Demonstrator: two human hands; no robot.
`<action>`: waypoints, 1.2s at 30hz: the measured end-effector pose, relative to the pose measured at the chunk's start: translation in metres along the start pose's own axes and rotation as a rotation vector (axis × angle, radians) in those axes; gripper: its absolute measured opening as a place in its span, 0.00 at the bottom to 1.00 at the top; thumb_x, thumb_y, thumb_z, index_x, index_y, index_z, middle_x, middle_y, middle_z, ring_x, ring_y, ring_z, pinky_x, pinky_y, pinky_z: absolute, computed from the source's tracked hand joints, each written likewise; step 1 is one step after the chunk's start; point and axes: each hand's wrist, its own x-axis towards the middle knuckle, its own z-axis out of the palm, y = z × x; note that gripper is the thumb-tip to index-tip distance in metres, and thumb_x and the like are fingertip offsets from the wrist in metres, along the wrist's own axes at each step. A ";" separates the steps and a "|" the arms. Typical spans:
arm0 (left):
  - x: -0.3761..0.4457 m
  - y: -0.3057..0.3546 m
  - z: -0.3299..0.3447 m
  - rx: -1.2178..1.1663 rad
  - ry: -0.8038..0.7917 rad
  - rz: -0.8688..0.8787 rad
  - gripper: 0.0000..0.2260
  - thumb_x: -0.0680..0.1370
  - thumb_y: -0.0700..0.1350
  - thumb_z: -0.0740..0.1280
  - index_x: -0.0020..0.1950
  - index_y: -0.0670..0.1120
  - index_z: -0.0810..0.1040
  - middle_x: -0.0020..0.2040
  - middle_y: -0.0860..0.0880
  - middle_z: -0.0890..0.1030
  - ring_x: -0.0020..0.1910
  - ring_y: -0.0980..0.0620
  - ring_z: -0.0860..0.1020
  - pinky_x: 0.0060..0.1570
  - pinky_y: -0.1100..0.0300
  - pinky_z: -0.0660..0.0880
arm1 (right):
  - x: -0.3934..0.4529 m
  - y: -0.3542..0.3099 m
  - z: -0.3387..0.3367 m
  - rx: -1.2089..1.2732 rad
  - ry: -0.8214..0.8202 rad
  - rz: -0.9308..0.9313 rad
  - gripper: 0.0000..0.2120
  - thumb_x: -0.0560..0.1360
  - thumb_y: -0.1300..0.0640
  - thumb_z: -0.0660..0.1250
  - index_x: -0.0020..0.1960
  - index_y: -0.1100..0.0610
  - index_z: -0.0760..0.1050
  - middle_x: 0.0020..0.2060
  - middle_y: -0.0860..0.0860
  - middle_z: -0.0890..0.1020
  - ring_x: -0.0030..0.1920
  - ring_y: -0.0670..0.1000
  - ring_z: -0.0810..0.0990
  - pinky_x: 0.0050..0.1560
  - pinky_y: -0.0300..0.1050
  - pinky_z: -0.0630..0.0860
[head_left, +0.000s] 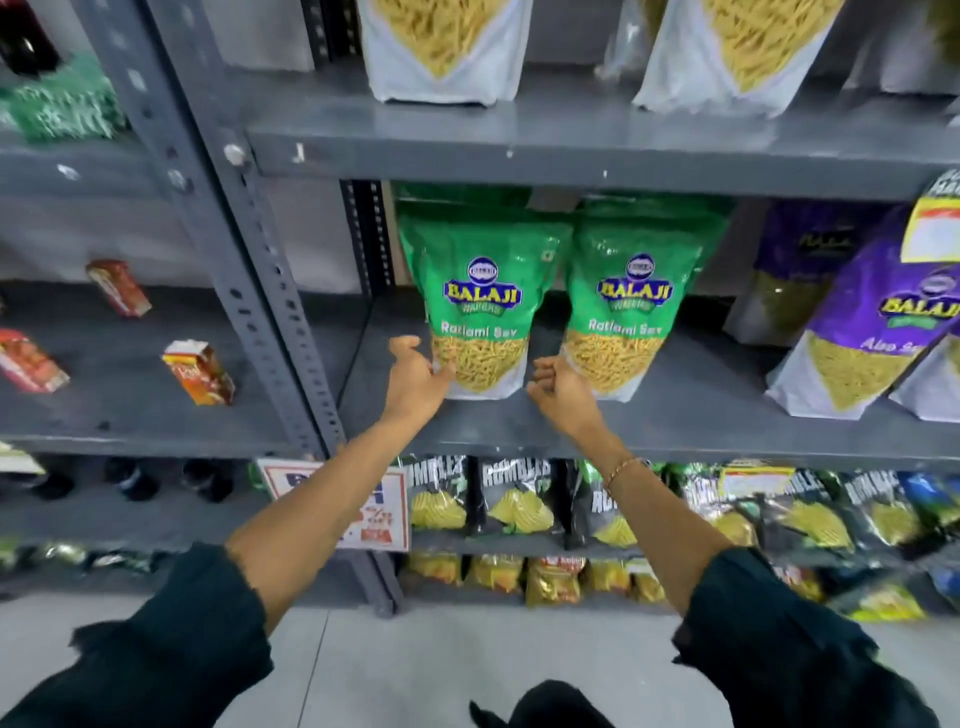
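Observation:
Two green Balaji Ratlami Sev bags stand upright side by side on the grey middle shelf (675, 415). My left hand (413, 379) reaches to the lower left corner of the left green bag (480, 291); its thumb is spread upward and its fingertips touch the bag's edge. My right hand (561, 387) hovers in the gap between the bags, fingers loosely curled, by the lower left corner of the right green bag (631, 291). It holds nothing that I can see. Both forearms are bare below dark sleeves, and a thin bracelet sits on the right wrist.
Purple Balaji bags (872, 332) stand at the right of the same shelf. White-bottomed sev bags (441, 52) fill the shelf above, dark chip bags (514, 499) the shelf below. A grey perforated upright (249, 270) divides off a left bay with small red cartons (200, 371).

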 end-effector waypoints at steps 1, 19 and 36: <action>0.005 -0.011 0.004 0.016 -0.029 -0.084 0.28 0.73 0.42 0.70 0.66 0.36 0.59 0.51 0.43 0.74 0.60 0.40 0.73 0.53 0.54 0.70 | 0.004 0.003 0.003 -0.010 -0.042 0.021 0.15 0.73 0.66 0.65 0.58 0.72 0.69 0.48 0.67 0.79 0.49 0.63 0.78 0.55 0.58 0.73; 0.046 -0.046 -0.005 -0.103 -0.127 -0.047 0.26 0.67 0.36 0.75 0.62 0.38 0.72 0.60 0.39 0.80 0.56 0.47 0.79 0.61 0.52 0.75 | 0.054 -0.001 0.044 0.263 -0.043 0.091 0.27 0.62 0.65 0.77 0.58 0.64 0.72 0.56 0.61 0.81 0.57 0.58 0.79 0.61 0.56 0.75; 0.045 -0.046 -0.009 -0.004 -0.196 -0.109 0.27 0.73 0.41 0.70 0.70 0.42 0.65 0.68 0.43 0.75 0.67 0.45 0.73 0.68 0.46 0.68 | 0.055 -0.004 0.051 0.209 -0.091 0.073 0.29 0.66 0.60 0.76 0.63 0.62 0.69 0.60 0.60 0.79 0.61 0.59 0.76 0.64 0.58 0.72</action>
